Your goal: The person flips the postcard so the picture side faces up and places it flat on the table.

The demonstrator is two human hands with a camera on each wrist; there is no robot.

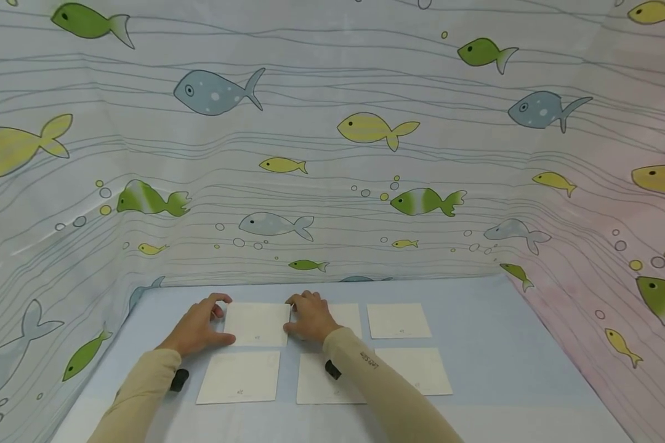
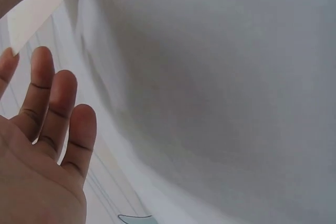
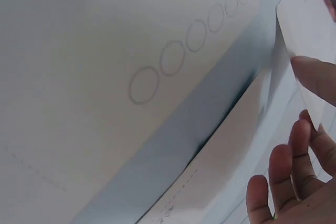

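A blank-looking white card [image 1: 257, 324], with a small mark near its lower edge, is at the back left of two rows of similar cards. My left hand [image 1: 199, 326] holds its left side, index fingertip at the far corner and thumb at the near one. At the right edge, my right hand [image 1: 312, 317] grips it between thumb and index finger. The left wrist view shows a corner of the card [image 2: 39, 11] against a fingertip, the other fingers loosely bent. In the right wrist view the thumb [image 3: 317, 77] presses the card's edge.
Beside the held card are the back middle card [image 1: 346, 317], partly behind my right hand, and the back right card [image 1: 399, 321]. In front lie more cards [image 1: 241, 376] on a pale blue cloth [image 1: 510, 369]. A fish-patterned curtain [image 1: 332, 184] surrounds the table.
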